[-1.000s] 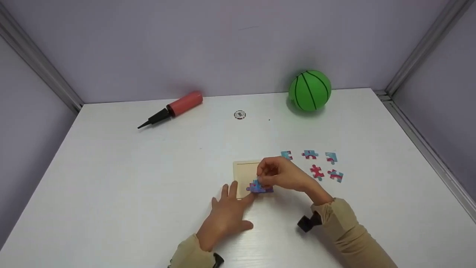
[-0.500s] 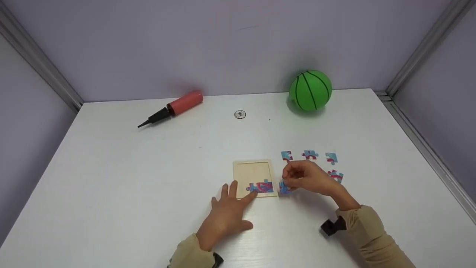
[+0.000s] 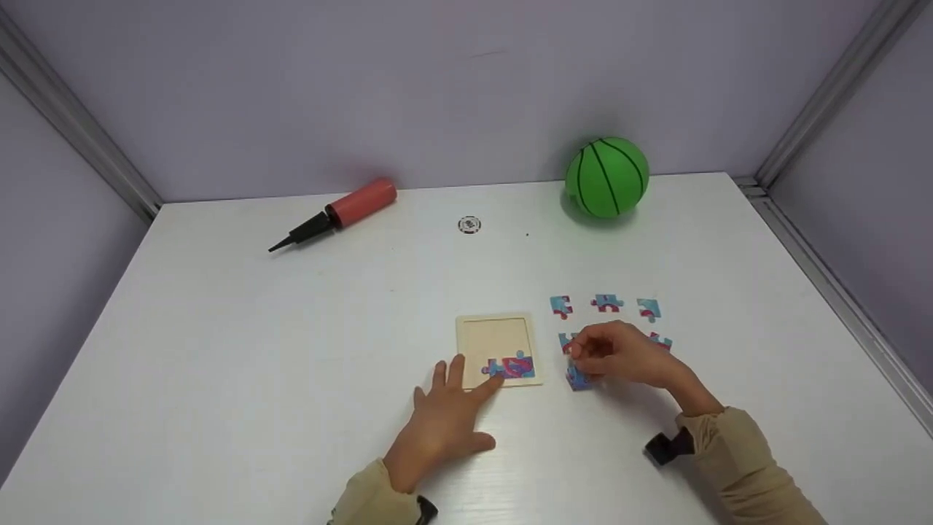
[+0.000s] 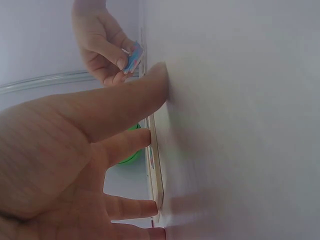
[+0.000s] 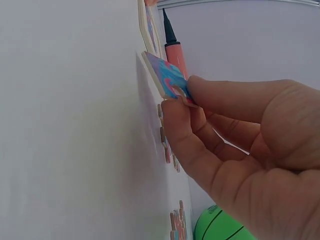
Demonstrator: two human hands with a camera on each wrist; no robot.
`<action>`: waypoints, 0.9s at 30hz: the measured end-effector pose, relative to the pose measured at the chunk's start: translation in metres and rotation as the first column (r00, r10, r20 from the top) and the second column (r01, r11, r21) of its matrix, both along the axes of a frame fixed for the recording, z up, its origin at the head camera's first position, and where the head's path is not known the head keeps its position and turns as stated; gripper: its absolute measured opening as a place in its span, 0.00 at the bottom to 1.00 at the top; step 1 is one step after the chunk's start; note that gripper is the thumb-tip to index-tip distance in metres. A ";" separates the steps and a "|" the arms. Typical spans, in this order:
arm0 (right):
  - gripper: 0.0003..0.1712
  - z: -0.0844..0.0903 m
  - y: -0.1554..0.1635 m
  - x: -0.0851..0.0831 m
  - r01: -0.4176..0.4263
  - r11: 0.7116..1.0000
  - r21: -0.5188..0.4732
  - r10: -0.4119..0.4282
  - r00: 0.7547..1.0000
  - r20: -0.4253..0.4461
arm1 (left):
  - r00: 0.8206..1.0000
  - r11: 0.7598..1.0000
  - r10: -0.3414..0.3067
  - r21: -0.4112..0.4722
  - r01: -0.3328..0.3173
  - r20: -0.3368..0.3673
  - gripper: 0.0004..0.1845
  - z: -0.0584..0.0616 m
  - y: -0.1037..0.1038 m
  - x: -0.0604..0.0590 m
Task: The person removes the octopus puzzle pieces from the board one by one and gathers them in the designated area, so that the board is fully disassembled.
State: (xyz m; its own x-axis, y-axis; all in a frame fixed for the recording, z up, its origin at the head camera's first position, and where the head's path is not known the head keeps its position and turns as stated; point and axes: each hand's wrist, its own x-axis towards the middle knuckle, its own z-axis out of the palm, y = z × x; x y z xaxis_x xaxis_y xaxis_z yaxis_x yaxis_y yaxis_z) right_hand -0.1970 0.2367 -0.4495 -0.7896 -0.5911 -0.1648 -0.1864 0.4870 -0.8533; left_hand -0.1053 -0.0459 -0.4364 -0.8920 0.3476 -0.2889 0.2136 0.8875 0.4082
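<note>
A wooden puzzle tray [image 3: 496, 335] lies flat on the white table, with a few blue-and-pink pieces [image 3: 512, 367] fitted along its near edge. My left hand [image 3: 452, 397] lies flat, fingers straight, its fingertips touching the tray's near left corner; the left wrist view shows the tray edge [image 4: 156, 167] against those fingers. My right hand [image 3: 587, 362] is just right of the tray and pinches a blue-and-pink puzzle piece [image 3: 578, 379] [image 5: 167, 75] between thumb and fingers, tilted with its lower edge at the table. Several loose pieces [image 3: 606, 302] lie beyond that hand.
A green ball [image 3: 607, 177] stands at the back right by the wall. A red hand pump [image 3: 342, 210] with a black nozzle lies at the back left. A small round mark [image 3: 469, 224] is on the table [image 3: 255, 350]. Walls enclose three sides.
My right hand has left the tray, moved right and toward me, and now pinches a piece beside the tray. Pieces stay in the tray's near row. The left hand has not moved.
</note>
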 end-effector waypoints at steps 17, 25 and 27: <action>0.02 -0.005 -0.002 0.001 0.030 0.991 0.128 -0.010 0.987 -0.158 | 1.000 0.999 0.007 0.037 -0.006 -0.024 0.40 -0.001 -0.001 0.001; 0.03 -0.007 -0.002 0.002 0.064 0.989 0.131 -0.043 0.987 -0.153 | 1.000 0.999 0.021 0.045 -0.021 -0.008 0.40 -0.001 -0.001 0.001; 0.03 -0.008 -0.002 0.001 0.070 0.989 0.130 -0.050 0.988 -0.149 | 1.000 0.999 0.024 0.046 -0.024 -0.004 0.40 -0.001 -0.001 0.001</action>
State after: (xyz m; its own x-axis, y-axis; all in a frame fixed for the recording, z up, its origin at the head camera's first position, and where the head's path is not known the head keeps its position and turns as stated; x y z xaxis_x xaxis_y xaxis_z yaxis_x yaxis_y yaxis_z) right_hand -0.1956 0.2345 -0.4571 -0.8445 -0.5218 -0.1208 -0.2703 0.6098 -0.7450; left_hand -0.1044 -0.0466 -0.4377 -0.9014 0.3391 -0.2691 0.1944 0.8726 0.4482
